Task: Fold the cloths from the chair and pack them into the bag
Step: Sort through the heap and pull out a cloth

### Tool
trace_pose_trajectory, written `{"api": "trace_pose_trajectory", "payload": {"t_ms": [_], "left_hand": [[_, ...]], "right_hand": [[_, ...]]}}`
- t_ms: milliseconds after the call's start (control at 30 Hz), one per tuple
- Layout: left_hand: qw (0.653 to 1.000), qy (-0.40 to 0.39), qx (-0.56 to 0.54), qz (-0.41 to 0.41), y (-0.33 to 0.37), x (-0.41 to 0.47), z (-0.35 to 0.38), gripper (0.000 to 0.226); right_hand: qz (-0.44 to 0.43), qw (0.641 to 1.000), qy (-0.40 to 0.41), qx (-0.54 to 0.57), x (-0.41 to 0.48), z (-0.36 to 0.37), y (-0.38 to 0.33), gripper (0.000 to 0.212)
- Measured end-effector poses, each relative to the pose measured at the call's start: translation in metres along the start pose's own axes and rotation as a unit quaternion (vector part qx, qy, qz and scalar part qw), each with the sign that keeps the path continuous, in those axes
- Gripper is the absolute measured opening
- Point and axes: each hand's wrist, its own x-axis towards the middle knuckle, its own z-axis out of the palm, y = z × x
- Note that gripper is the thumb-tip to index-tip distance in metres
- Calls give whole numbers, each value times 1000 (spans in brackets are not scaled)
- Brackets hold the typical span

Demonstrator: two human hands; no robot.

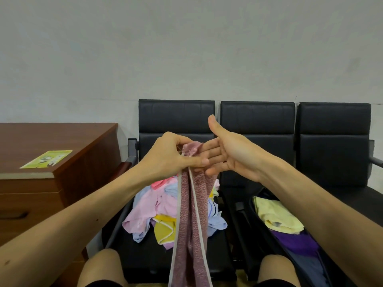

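Note:
A mauve cloth with pale grey edging (191,220) hangs down from my left hand (172,156), which pinches its top edge in front of the chair back. My right hand (228,156) is beside it with the thumb up and the fingers flat, their tips touching the cloth's top; it grips nothing that I can see. A heap of pink, blue and yellow cloths (153,212) lies on the left black chair seat (143,251). An open dark bag (310,259) on the middle seat holds a folded yellow cloth (275,216) and a purple one (296,243).
Three black padded chairs stand in a row against a grey wall, the third (333,146) at the right. A brown wooden desk (41,154) with a green leaflet (46,159) on it sits to the left. My knees (103,268) show at the bottom.

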Motion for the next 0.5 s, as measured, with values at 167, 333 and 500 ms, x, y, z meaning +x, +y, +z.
{"api": "trace_pose_trajectory", "payload": {"t_ms": [167,333,500], "left_hand": [[1000,1,-7,12,-11,7,-4,14],[995,-47,-78,-32,-19,14,-17,23],[989,-70,-126,-26,-16,20,-28,26]], "right_hand": [[-66,995,10,-76,0,-7,4,52],[-156,949,173,-214,15,-37,49,46],[-2,998,-16,-69,23,-50,70,68]]}}
